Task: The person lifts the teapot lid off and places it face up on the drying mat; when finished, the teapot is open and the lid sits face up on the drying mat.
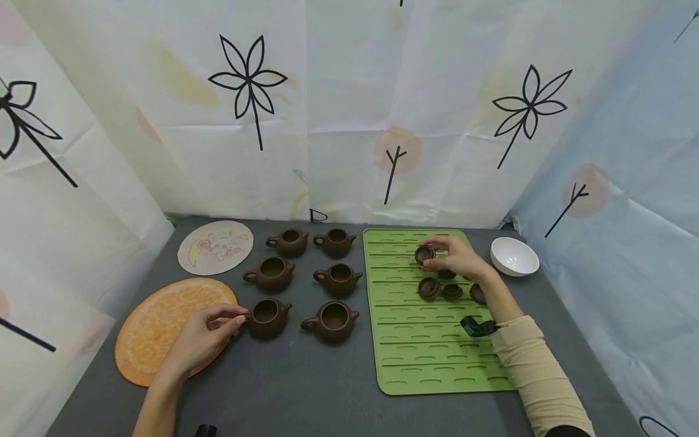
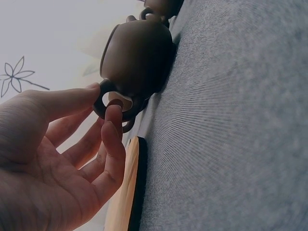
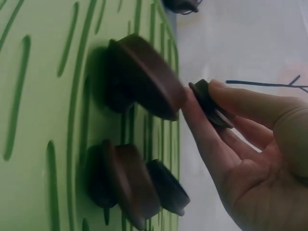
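At the front left of the teapot group, my left hand (image 1: 199,341) pinches the handle of a small brown clay teapot (image 1: 267,329), which stands without a lid on the table. Thumb and fingers meet at that looped handle (image 2: 99,103) in the left wrist view. Over the far part of the green mat (image 1: 426,364), my right hand (image 1: 457,256) holds a small round brown teapot lid (image 1: 424,255) between thumb and fingers. More lids (image 1: 429,288) lie on the mat just below this hand, partly hidden by the wrist.
Several other lidless teapots (image 1: 334,321) stand in two columns left of the mat. An orange-slice placemat (image 1: 147,340) and a pale round mat (image 1: 215,246) lie at the left. A white bowl (image 1: 514,257) sits at the back right. Printed cloth walls (image 1: 338,91) enclose the table.
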Available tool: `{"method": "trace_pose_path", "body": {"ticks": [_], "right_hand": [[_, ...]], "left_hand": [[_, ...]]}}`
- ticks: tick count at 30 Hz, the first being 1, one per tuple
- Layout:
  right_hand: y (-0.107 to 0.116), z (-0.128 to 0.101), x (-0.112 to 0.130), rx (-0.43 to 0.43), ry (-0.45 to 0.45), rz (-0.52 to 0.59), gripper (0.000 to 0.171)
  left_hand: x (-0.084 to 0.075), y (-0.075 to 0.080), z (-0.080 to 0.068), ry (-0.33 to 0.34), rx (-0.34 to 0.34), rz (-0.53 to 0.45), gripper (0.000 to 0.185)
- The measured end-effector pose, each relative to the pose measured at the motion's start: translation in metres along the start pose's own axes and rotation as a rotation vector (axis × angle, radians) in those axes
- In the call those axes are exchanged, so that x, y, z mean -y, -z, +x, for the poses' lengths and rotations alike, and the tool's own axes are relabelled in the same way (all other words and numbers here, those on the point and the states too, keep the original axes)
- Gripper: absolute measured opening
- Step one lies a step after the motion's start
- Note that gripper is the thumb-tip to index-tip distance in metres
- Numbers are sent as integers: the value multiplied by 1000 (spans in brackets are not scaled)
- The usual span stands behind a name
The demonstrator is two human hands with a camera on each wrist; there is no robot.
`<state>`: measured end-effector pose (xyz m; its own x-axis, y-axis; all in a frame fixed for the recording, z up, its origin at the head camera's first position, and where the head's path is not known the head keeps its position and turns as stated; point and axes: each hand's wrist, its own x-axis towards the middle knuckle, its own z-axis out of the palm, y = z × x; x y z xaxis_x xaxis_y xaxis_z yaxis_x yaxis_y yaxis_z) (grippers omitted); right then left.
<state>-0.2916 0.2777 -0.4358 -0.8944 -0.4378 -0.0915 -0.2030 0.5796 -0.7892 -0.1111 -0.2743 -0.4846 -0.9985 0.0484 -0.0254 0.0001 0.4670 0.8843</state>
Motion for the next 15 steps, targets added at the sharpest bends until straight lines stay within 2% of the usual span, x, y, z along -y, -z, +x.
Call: {"method": "trace_pose_path", "body": {"ticks": [2,9,15], "right_hand": [[0,2,-3,8,-3,-41,57],[-2,6,-6,83,-18,-83,53],[-1,10,-7,151,34,-99,50]], "left_hand": [[1,0,0,4,-3,-1,28],[0,-1,1,12,3,-9,29],[1,-1,1,28,5,-11,30]]}}
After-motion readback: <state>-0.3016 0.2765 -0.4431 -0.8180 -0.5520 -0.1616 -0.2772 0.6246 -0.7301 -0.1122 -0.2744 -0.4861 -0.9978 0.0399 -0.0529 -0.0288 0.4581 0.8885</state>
